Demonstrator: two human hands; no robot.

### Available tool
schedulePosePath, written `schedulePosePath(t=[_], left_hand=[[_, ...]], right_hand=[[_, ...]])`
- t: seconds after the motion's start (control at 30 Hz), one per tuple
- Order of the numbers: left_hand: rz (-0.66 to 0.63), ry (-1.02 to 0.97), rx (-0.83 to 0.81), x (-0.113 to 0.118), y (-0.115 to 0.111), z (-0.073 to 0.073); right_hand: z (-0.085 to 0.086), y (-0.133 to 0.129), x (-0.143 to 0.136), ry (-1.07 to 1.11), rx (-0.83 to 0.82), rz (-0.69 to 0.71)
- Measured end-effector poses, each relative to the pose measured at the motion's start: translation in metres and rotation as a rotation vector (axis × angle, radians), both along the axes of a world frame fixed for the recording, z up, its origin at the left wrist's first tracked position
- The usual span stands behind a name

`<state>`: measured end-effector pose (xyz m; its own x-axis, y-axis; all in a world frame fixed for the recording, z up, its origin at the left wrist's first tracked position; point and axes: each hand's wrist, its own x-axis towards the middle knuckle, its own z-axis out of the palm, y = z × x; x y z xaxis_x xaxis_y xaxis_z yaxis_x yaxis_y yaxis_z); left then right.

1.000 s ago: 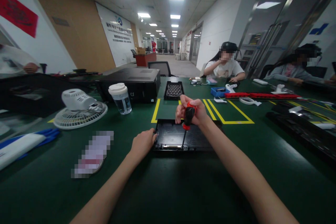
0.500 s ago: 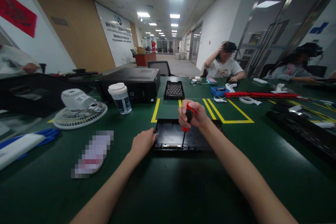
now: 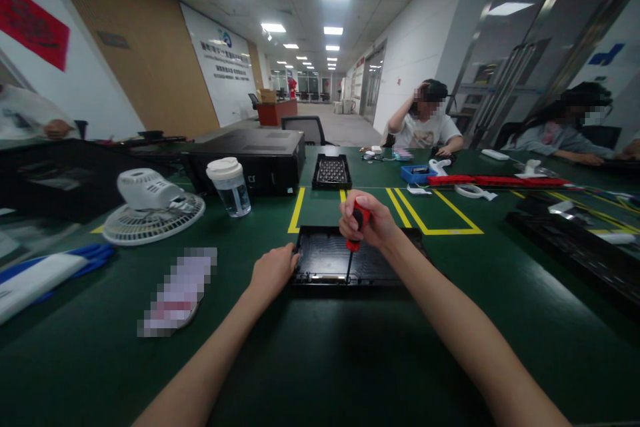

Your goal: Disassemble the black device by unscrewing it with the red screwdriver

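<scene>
My right hand (image 3: 367, 219) is wrapped round the red and black handle of a screwdriver (image 3: 353, 245). Its shaft points down, and the tip meets the near edge of a flat black plastic panel (image 3: 320, 253), close to a pale strip there. The panel lies on the green table in front of me, its inner side with a raised rim facing up. At the panel's left edge my left hand (image 3: 274, 270) is closed on the rim, the thumb and fingers partly hidden. What the screwdriver tip touches is too small to make out.
Left of me are a white fan part (image 3: 153, 210), a lidded cup (image 3: 230, 187), a blurred-out flat item (image 3: 180, 290) and blue-white gloves (image 3: 55, 273). Beyond stand a black computer case (image 3: 245, 160) and a black tray (image 3: 332, 171). Black parts (image 3: 575, 247) lie right; people sit across.
The screwdriver handle has turned slightly within my right hand's fingers, its tip staying at the same spot. My left hand and the panel have not moved.
</scene>
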<state>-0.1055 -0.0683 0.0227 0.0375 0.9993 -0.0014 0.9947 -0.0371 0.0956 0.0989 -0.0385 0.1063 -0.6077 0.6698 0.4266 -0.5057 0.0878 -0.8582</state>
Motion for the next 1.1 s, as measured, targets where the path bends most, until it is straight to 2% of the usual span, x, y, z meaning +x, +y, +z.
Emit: schedulePosePath(t=[0.3, 0.63, 1.1], left_hand=[[-0.024, -0.006, 0.034, -0.002, 0.003, -0.006], [-0.018, 0.005, 0.035, -0.002, 0.002, -0.006], [-0.010, 0.003, 0.026, -0.002, 0.002, -0.005]], right_hand=[[-0.001, -0.003, 0.000, 0.038, -0.015, -0.100], [-0.002, -0.006, 0.000, 0.076, -0.031, -0.168], [-0.001, -0.014, -0.005, 0.085, -0.030, -0.361]])
